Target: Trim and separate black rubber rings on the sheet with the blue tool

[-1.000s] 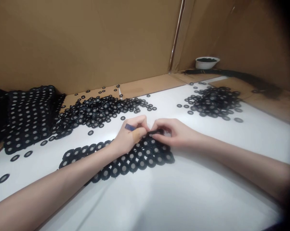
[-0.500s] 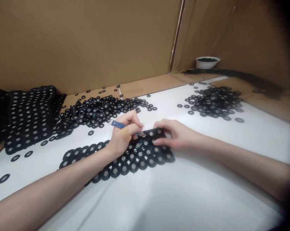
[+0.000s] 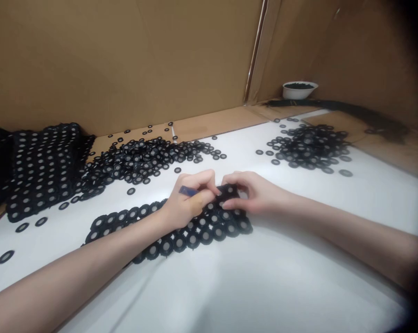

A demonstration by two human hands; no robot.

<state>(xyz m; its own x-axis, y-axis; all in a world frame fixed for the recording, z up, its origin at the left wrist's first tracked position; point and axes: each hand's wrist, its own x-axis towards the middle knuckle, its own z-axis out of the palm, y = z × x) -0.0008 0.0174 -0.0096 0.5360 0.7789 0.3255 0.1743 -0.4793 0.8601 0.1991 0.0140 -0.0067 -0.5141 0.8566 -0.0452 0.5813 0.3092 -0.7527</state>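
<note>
A mat of linked black rings with pale centres (image 3: 181,231) lies on the white sheet in front of me. My left hand (image 3: 188,199) is closed around a thin blue tool (image 3: 188,190), its tip at the mat's far edge. My right hand (image 3: 252,194) pinches that far edge of the ring mat, fingers curled over the outermost rings, a finger's width from the left hand.
Loose black rings lie in a heap at centre-left (image 3: 143,159) and another at the right (image 3: 309,145). Finished ring mats are stacked at the far left (image 3: 39,166). A white bowl (image 3: 299,89) sits in the back corner. Cardboard walls (image 3: 126,60) enclose the white sheet (image 3: 230,286).
My left hand lifted back with the blue tool half a second ago, then came down again to the mat's far edge beside my right hand. The right hand barely moved.
</note>
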